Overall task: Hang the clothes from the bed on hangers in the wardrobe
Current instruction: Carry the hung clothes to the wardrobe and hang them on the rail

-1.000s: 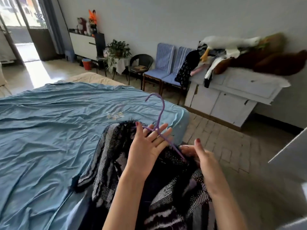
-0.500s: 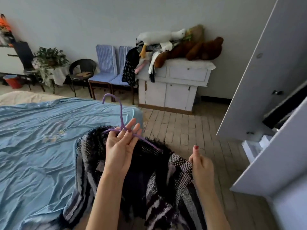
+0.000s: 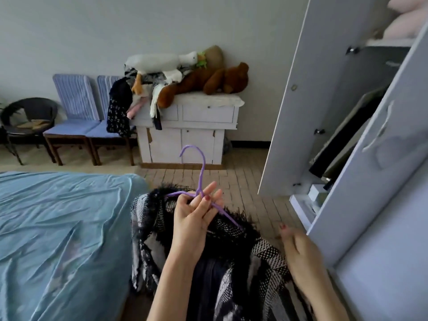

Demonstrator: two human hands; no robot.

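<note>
Closest to the camera, bottom centre of the frame, the black-and-white knit garment (image 3: 231, 274) hangs off the purple hanger (image 3: 202, 179), just past the corner of the bed (image 3: 58, 228) and clear of it. The left hand (image 3: 194, 218) has it at the neck of the hanger, fingers (image 3: 209, 189) curled round the junction where the hook meets the arms, a couple of them sticking up fairly straight behind the stem. The right hand (image 3: 298, 249), lower right, sits against the garment's right shoulder with its fingers loosely curled; I honestly can't tell whether it's pinching the fabric or just hovering next to it.

Further right the wardrobe (image 3: 370, 181) stands open, its door (image 3: 289, 100) swung out towards us, with a few dark clothes (image 3: 342, 144) already hanging inside. Back against the wall, upper centre, there's a white cabinet (image 3: 185, 126) piled with stuffed toys (image 3: 203, 77), and blue chairs (image 3: 74, 112) to its left.

What could go wrong, I reckon: the knit looks heavy and loose, and the fuzzy collar only just sits on the hanger's right arm, so tilting the hanger on the way over could let that shoulder slide off. The open door edge is also right in the path, and loose knit snags easily.
</note>
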